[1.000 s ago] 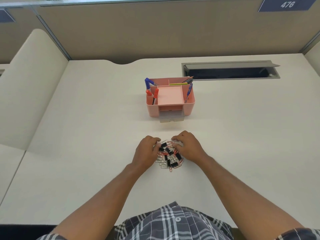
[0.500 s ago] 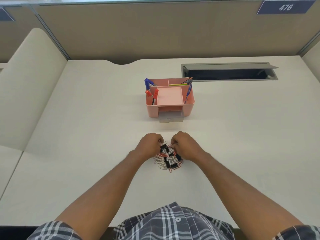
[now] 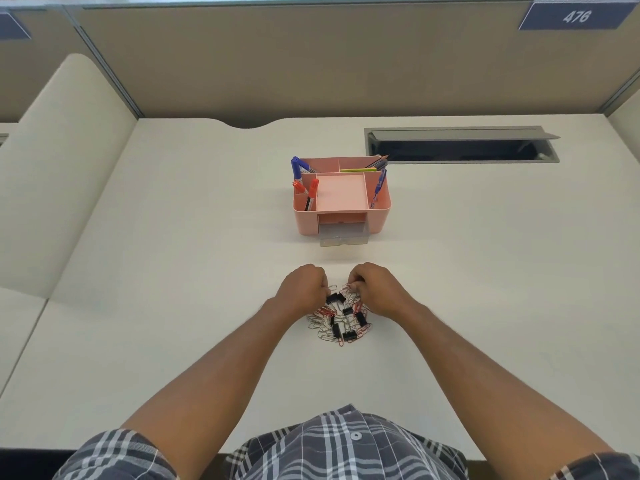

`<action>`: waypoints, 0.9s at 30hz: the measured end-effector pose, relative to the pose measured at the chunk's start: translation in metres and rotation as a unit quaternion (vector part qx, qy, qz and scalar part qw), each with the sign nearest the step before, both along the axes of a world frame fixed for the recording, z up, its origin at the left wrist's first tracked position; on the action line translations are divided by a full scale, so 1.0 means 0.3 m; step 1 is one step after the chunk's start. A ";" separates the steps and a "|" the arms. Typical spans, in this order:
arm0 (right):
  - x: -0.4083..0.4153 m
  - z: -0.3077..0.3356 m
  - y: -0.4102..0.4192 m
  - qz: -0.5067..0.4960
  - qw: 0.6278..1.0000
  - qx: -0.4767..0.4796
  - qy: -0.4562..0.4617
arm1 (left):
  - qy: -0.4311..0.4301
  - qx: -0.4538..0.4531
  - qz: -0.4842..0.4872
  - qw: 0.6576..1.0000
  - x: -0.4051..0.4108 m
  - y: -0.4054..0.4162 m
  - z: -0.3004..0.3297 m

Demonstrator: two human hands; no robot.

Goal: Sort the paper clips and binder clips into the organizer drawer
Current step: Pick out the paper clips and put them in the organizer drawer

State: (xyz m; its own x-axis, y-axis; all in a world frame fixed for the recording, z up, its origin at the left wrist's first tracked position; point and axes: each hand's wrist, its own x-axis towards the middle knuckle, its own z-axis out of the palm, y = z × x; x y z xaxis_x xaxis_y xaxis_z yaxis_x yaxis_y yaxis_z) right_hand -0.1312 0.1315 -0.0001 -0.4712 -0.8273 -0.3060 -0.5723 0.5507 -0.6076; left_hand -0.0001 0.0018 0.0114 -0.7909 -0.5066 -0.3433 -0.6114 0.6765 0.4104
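Note:
A heap of clips [image 3: 341, 322] lies on the white desk in front of me: black binder clips mixed with red and silver paper clips. My left hand [image 3: 303, 287] is curled at the heap's upper left, its fingers pinched on a black binder clip [image 3: 335, 298]. My right hand [image 3: 375, 289] is curled at the upper right, fingertips pinched on red paper clips [image 3: 347, 288]. Beyond the heap stands the pink organizer [image 3: 379, 206] with its clear drawer [image 3: 344, 236] pulled out toward me.
The organizer holds blue and red markers [image 3: 311, 192], pens and a pencil. A grey cable hatch [image 3: 460, 145] is set in the desk at the back right. Beige partition walls close off the back and the left side.
Both hands have closed from spread over the heap into fists, drawn together at its far edge and pinching clips. More of the heap now shows below them.

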 end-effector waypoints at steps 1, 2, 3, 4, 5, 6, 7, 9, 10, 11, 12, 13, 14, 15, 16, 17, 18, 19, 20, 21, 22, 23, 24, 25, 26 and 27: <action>0.001 0.001 0.001 -0.006 1.000 -0.004 -0.006 | 0.002 0.006 0.001 1.000 0.000 0.001 0.002; 0.002 0.002 0.001 -0.015 1.000 -0.011 -0.018 | 0.005 0.010 0.002 1.000 0.001 0.002 0.004; 0.004 0.004 0.002 -0.027 0.999 -0.019 -0.035 | 0.009 0.014 0.005 1.000 0.003 0.002 0.004; 0.007 0.007 0.004 -0.039 0.997 -0.028 -0.052 | 0.015 0.021 0.007 1.000 0.006 0.001 0.003; 0.009 0.011 0.005 -0.046 0.996 -0.037 -0.062 | 0.022 0.027 0.010 0.999 0.011 0.000 0.002; 0.011 0.014 0.005 -0.046 0.996 -0.047 -0.061 | 0.028 0.034 0.014 0.999 0.016 -0.001 0.002; 0.014 0.018 0.006 -0.044 0.996 -0.057 -0.057 | 0.034 0.042 0.019 0.998 0.021 -0.003 0.002; 0.020 0.026 0.006 -0.051 0.993 -0.081 -0.063 | 0.051 0.061 0.037 0.996 0.031 -0.009 0.002; 0.022 0.030 0.007 -0.058 0.991 -0.093 -0.072 | 0.060 0.071 0.049 0.994 0.035 -0.011 0.003; 0.026 0.034 0.009 -0.069 0.988 -0.104 -0.086 | 0.071 0.082 0.062 0.992 0.040 -0.011 0.002; 0.028 0.037 0.011 -0.085 0.984 -0.116 -0.103 | 0.083 0.092 0.071 0.990 0.044 -0.011 0.001; 0.029 0.040 0.013 -0.102 0.979 -0.126 -0.120 | 0.095 0.099 0.080 0.987 0.046 -0.011 0.000; 0.028 0.043 0.016 -0.115 0.976 -0.132 -0.131 | 0.107 0.105 0.087 0.985 0.048 -0.008 -0.001; 0.027 0.046 0.017 -0.124 0.974 -0.135 -0.135 | 0.119 0.109 0.095 0.982 0.049 -0.005 -0.001; 0.026 0.049 0.019 -0.128 0.973 -0.138 -0.135 | 0.133 0.109 0.101 0.980 0.050 -0.001 0.001; 0.024 0.054 0.020 -0.133 0.972 -0.144 -0.134 | 0.148 0.107 0.105 0.978 0.049 0.003 0.004; 0.022 0.061 0.020 -0.138 0.969 -0.154 -0.132 | 0.164 0.104 0.109 0.975 0.050 0.006 0.009; 0.019 0.071 0.019 -0.145 0.966 -0.170 -0.128 | 0.183 0.099 0.113 0.972 0.049 0.008 0.017; 0.015 0.084 0.017 -0.151 0.963 -0.191 -0.117 | 0.204 0.094 0.115 0.968 0.047 0.008 0.027; 0.011 0.099 0.013 -0.156 0.959 -0.215 -0.100 | 0.228 0.086 0.114 0.963 0.043 0.007 0.038; 0.007 0.116 0.006 -0.161 0.954 -0.241 -0.079 | 0.254 0.077 0.110 0.958 0.037 0.005 0.053; 0.002 0.136 -0.005 -0.166 0.948 -0.266 -0.056 | 0.282 0.066 0.105 0.951 0.026 0.000 0.071; -0.006 0.155 -0.017 -0.169 0.943 -0.286 -0.030 | 0.309 0.052 0.098 0.945 0.013 -0.006 0.090; -0.014 0.172 -0.032 -0.168 0.939 -0.300 -0.004 | 0.331 0.036 0.091 0.939 -0.005 -0.012 0.111; -0.024 0.189 -0.049 -0.164 0.938 -0.304 0.024 | 0.347 0.019 0.083 0.934 -0.026 -0.021 0.131; -0.035 0.202 -0.068 -0.157 0.939 -0.300 0.051 | 0.356 0.006 0.076 0.931 -0.048 -0.029 0.148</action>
